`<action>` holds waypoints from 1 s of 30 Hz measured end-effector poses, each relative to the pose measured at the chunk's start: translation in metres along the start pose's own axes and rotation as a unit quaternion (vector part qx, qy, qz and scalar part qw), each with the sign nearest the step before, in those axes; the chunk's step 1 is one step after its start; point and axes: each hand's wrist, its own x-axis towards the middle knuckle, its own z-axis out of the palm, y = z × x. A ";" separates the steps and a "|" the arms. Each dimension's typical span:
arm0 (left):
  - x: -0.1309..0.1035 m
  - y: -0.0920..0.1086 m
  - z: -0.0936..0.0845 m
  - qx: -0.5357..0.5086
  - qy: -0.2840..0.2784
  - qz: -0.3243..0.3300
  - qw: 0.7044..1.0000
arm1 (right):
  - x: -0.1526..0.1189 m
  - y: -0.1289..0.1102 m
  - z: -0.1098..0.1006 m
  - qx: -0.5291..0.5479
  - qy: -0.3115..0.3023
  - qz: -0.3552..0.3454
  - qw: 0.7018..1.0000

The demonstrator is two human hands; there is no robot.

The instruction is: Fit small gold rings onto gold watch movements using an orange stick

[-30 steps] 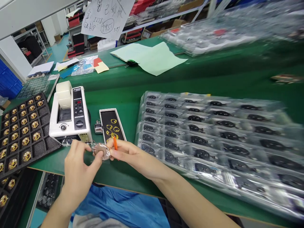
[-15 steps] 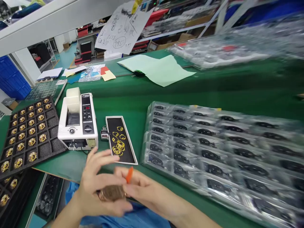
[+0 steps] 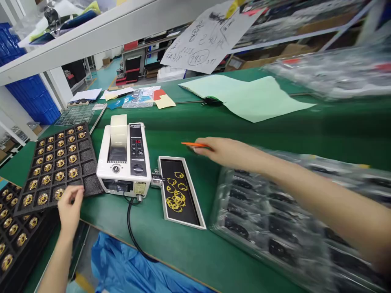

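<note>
My left hand (image 3: 70, 203) is at the front edge of the black foam tray (image 3: 88, 167) of gold round parts, thumb and fingers closed near the part in the front row; what it pinches, if anything, cannot be made out. My right hand (image 3: 214, 151) reaches over the green table, its fingers closed on an orange pointed tool (image 3: 195, 144). Below that hand lies a white-rimmed black tray (image 3: 195, 203) with thin yellow rings (image 3: 177, 199). The forearm passes above a clear plastic tray (image 3: 220, 228) of black parts, which is blurred.
A white tape dispenser (image 3: 124, 173) stands between the foam tray and the ring tray, its black cable (image 3: 132, 232) hanging over the front edge. Behind are light green sheets (image 3: 253, 95) and a handwritten paper (image 3: 207, 38). Another foam tray (image 3: 18, 240) sits lower left.
My hands have separated: the left moved left to the foam tray, the right up and right with the orange tool. The brownish metallic piece between them no longer shows. The view has shifted left.
</note>
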 end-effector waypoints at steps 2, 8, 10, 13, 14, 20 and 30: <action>0.032 -0.017 -0.007 0.064 -0.015 -0.024 0.998 | 0.031 0.009 0.007 -0.047 -0.020 0.022 0.998; 0.088 -0.042 -0.006 0.214 -0.079 -0.089 0.969 | 0.054 -0.001 0.021 -0.085 -0.045 0.084 0.992; 0.096 -0.046 -0.007 0.235 -0.100 -0.099 0.962 | 0.043 -0.013 0.009 -0.056 -0.035 0.087 0.994; 0.108 -0.049 -0.013 0.237 -0.135 -0.098 0.957 | 0.007 -0.030 -0.024 0.034 0.002 0.071 0.997; 0.112 -0.049 -0.015 0.231 -0.147 -0.094 0.957 | -0.009 -0.034 -0.034 0.057 0.011 0.069 0.996; 0.101 -0.021 -0.025 0.158 -0.111 -0.068 0.979 | -0.113 -0.040 -0.046 0.335 0.028 0.081 0.938; -0.048 0.112 0.049 -0.455 -0.296 -0.275 0.794 | -0.190 -0.081 0.012 0.507 0.028 -0.052 0.860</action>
